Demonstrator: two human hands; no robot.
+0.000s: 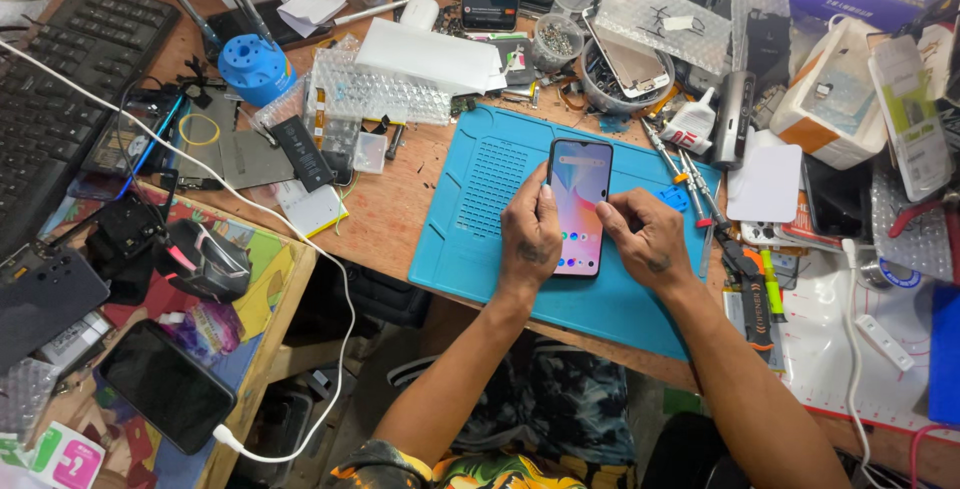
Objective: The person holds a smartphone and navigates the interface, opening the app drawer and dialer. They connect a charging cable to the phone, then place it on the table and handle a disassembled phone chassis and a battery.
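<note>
Blue silicone work mat (470, 249) on desk carries slim black lit-screen smartphone (578, 207), long axis pointing away. My left hand (530, 239) grips its left edge; right hand (648, 241) pinches the right edge, equally near.

**Operator Appearance: Arms, Hands and Clothing**

Both forearms are bare; no sleeves, gloves, watch or rings are visible. The left hand (530, 239) carries a small dark marking on its back. The right hand (648, 241) shows a similar dark marking near the wrist. The lap clothing is dark with a mottled grey-white pattern; a bright, multicoloured printed garment appears at the lower edge.
</note>
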